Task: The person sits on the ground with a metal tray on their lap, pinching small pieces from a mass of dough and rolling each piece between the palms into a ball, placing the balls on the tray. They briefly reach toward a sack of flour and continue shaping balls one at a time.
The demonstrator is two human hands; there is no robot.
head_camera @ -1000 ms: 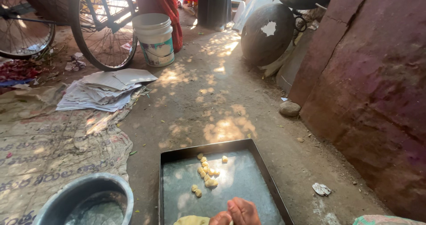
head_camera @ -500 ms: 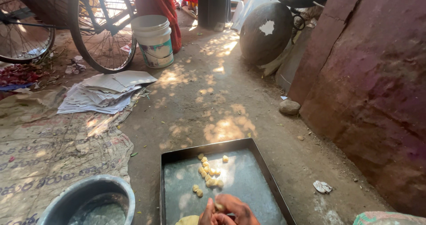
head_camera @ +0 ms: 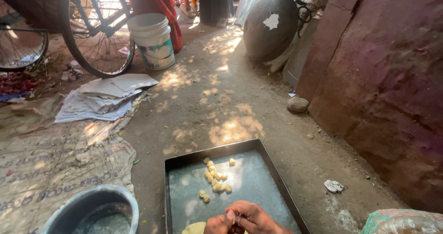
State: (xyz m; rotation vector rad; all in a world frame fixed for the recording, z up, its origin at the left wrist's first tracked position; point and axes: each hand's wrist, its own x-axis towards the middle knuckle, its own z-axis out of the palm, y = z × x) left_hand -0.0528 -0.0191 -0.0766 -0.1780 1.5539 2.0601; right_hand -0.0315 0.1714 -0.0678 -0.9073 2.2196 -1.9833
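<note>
Hands: our left hand [head_camera: 220, 225] and right hand [head_camera: 253, 217] meet fingertip to fingertip – whether they pinch dough, we cannot tell.
Dough lump [head_camera: 194, 228]: on the metal tray [head_camera: 277, 178], touching our left hand.
Dough pieces [head_camera: 215, 177]: clustered mid-tray – beyond our fingers.

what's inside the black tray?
The black tray holds a cluster of small dough balls and a dough lump. The hands cover its near edge.

Two bare hands, left hand [head_camera: 220, 225] and right hand [head_camera: 256, 219], no rings, no sleeves, fingers [head_camera: 244, 209] uncovered
</note>
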